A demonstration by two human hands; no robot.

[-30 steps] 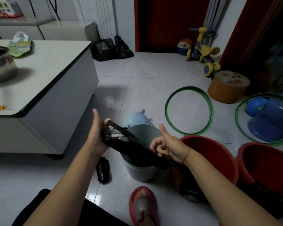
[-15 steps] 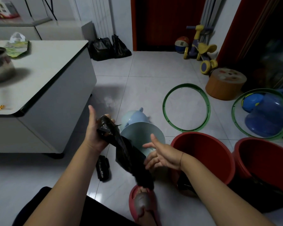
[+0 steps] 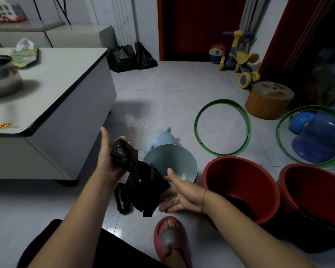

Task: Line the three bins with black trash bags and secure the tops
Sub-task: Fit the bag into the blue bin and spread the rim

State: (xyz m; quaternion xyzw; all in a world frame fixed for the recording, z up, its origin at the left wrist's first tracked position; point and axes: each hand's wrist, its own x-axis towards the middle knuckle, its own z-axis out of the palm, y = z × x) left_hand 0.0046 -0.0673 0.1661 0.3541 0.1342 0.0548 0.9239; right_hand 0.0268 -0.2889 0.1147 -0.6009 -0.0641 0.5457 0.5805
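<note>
Head view shows my left hand (image 3: 109,157) clenched on the top of a black trash bag (image 3: 141,180), which hangs folded and twisted over the near rim of the pale blue bin (image 3: 174,161). My right hand (image 3: 179,196) is released, fingers spread against the bag's lower folds. The roll of bags (image 3: 121,200) lies on the floor just beside. Two red bins (image 3: 240,186) (image 3: 315,192) stand to the right, apparently unlined. To do this well, I'd find the bag's mouth, rub the layers apart, then shake it open before lowering it in.
</note>
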